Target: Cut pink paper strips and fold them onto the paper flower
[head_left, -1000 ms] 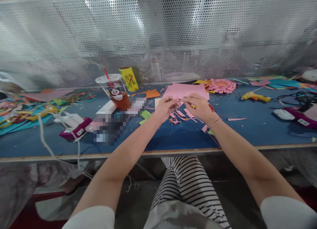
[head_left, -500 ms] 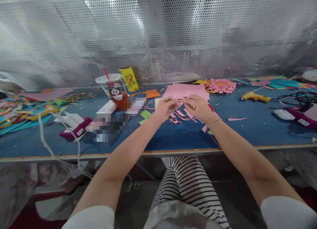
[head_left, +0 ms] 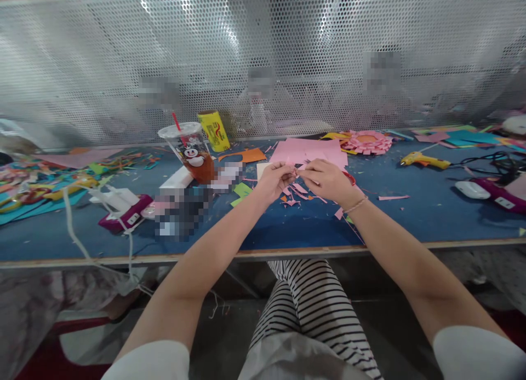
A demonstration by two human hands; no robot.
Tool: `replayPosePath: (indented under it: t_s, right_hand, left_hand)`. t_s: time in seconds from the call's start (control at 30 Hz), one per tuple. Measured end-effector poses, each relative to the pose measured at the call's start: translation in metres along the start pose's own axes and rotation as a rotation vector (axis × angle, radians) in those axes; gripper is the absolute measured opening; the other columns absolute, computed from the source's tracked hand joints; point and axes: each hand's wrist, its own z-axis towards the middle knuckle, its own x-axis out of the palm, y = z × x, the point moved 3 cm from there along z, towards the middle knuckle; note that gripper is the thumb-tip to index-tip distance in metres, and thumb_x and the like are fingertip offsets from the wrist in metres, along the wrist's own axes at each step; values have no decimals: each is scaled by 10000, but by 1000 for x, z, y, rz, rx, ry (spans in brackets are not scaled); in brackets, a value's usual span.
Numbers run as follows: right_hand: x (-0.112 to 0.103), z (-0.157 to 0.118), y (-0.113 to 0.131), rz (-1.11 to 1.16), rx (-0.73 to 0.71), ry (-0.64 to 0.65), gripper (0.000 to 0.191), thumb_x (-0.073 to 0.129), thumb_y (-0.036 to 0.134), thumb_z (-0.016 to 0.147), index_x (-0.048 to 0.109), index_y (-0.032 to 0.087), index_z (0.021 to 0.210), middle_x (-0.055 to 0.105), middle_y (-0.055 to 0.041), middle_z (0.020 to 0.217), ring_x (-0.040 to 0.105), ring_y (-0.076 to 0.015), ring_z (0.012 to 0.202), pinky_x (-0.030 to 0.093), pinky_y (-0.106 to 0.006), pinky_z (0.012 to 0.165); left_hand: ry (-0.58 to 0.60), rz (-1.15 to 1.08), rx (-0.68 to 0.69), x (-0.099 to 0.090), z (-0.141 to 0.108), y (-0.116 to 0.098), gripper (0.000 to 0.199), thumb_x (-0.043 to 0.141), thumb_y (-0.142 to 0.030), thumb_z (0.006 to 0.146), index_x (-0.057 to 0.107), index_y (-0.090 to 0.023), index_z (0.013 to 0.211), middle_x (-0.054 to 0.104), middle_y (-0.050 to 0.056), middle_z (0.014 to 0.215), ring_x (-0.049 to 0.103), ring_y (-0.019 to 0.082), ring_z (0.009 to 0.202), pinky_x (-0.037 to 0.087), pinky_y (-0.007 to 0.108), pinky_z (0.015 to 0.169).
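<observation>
Right hand (head_left: 326,179), its slim yellow tool now unseen, joins my left hand (head_left: 276,180) pinching a small pink paper piece (head_left: 295,172): seemingly fingers-only work.

Illumination is moderate, diffuse. Specular glare marks the perforated panel (head_left: 287,51) at 11 and 1 o'clock. Shadow darkens the floor (head_left: 217,333) below the tabletop (head_left: 230,229) at 7 o'clock. Wide-angle distortion stretches the periphery. Pixelation obscures patches at 8, 10, 12 and 2 o'clock. Central fine detail is soft.
</observation>
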Motion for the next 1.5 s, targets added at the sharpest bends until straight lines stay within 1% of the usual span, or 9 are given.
replayPosePath:
  t_s: [0.17,0.23,0.33,0.57,0.8,0.93,1.07,1.27,1.5]
  right_hand:
    - [1,5,-2,209,313,-161,124,459,199,819,568,186,761,565,-33,720,514,-139,671,426,-275,611]
    - [5,6,-3,256,429,-131,136,467,226,814,527,181,700,546,-22,677,487,-132,623,387,-263,560]
    - [12,6,-4,280,507,-27,209,450,266,828,477,183,638,509,-3,614,454,-124,580,334,-264,543]
    - [15,4,-4,218,492,-14,257,378,241,858,374,194,606,443,4,598,420,-124,588,293,-262,563]
    - [13,5,-4,150,468,1,194,375,178,826,356,196,634,448,-5,630,414,-129,621,289,-264,598]
    - [11,8,-7,243,553,-14,236,391,204,818,311,198,596,388,23,571,360,-107,557,260,-254,550]
    - [12,6,-9,418,640,-4,266,361,266,853,359,191,597,379,32,551,373,-99,542,282,-246,541]
    - [17,-1,-17,661,726,-95,259,311,296,873,472,184,705,452,13,623,434,-100,547,336,-233,514]
    - [16,4,-14,493,649,12,247,440,330,824,434,182,626,419,29,572,384,-102,571,298,-240,550]
  left_hand:
    - [-6,71,48,3,-2,-2,147,679,-151,566,544,-128,622,582,-15,564,536,49,516,449,187,565]
    - [-6,108,74,5,-2,-1,165,685,-166,562,538,-128,626,569,-20,555,528,51,517,446,198,577]
    - [15,176,120,5,-2,1,174,684,-180,562,543,-128,649,564,-26,555,529,60,536,450,219,608]
    - [57,234,167,6,-2,4,197,691,-216,575,558,-125,688,582,-24,602,549,70,586,465,232,644]
    - [44,126,63,9,-6,3,242,723,-241,580,556,-128,714,587,-21,621,580,74,601,483,237,668]
    - [55,103,14,9,-7,1,238,720,-251,592,564,-129,724,599,-11,627,584,72,580,483,230,653]
    - [34,154,85,11,-8,-1,235,716,-267,597,571,-125,716,595,-10,606,580,73,575,481,226,642]
    - [-5,222,176,9,-7,-2,210,689,-293,631,578,-130,703,589,-20,590,573,67,575,479,216,643]
    - [22,294,201,6,-4,2,250,692,-319,634,578,-122,738,606,-4,635,590,87,609,495,250,663]
